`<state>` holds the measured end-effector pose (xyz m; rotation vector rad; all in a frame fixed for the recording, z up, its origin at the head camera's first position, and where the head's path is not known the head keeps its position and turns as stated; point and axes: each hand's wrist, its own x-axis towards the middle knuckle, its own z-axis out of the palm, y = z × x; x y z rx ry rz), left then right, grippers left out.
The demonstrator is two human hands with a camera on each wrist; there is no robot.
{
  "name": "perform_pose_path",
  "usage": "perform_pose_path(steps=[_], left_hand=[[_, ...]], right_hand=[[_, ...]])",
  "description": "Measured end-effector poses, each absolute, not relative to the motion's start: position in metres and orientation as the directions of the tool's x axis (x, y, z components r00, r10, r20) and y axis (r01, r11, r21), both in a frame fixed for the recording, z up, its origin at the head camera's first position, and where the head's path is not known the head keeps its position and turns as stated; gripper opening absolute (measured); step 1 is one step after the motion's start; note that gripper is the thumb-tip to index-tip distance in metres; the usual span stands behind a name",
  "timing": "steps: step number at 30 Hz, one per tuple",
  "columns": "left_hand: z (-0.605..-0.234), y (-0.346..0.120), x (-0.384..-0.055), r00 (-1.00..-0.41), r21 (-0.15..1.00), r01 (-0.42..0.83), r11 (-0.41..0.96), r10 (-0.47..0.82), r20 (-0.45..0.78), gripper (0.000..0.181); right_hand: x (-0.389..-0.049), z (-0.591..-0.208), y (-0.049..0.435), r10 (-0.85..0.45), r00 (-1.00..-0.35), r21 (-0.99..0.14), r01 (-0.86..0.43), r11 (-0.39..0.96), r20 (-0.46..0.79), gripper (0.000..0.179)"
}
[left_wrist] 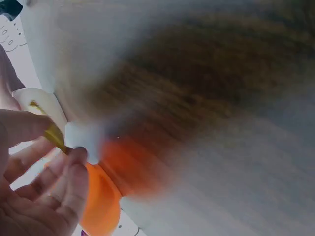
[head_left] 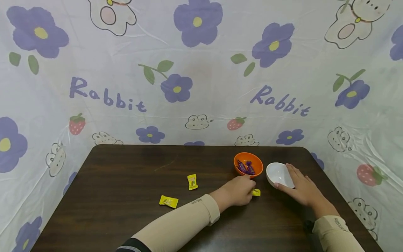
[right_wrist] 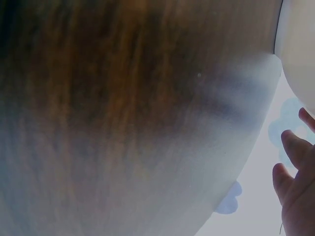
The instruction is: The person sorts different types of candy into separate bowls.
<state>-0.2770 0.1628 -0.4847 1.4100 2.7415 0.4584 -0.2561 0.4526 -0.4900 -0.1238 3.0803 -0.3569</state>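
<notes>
My left hand (head_left: 237,191) is over the table just in front of the orange bowl (head_left: 259,170). Between thumb and fingers it pinches a yellow-wrapped candy (left_wrist: 55,134), whose end (head_left: 256,192) sticks out to the right in the head view. Purple-wrapped candies (head_left: 246,168) lie inside the orange bowl. To its right stands a white bowl (head_left: 277,174) with nothing visible in it. My right hand (head_left: 303,189) rests against the white bowl's right side, thumb at the near rim, fingers extended along the far side.
Two more yellow-wrapped candies, one upright (head_left: 192,182) and one lying sideways (head_left: 168,201), are on the dark wooden table (head_left: 126,178) left of the hands. A patterned cloth (head_left: 201,105) hangs behind the table's back edge and along both sides.
</notes>
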Motion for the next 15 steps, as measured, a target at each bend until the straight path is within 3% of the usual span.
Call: perform_pose_path(steps=[8, 15], left_hand=[[-0.475, 0.160, -0.276, -0.514, 0.391, 0.822, 0.414, 0.834, 0.198, 0.017], [-0.467, 0.166, -0.281, -0.556, 0.507, 0.774, 0.379, 0.791, 0.257, 0.020]], right_hand=[[-0.255, -0.492, 0.452, -0.093, -0.996, -0.233, -0.088, 0.968, -0.009, 0.109], [-0.257, -0.493, 0.454, -0.096, -0.995, -0.208, -0.093, 0.974, -0.006, 0.109]])
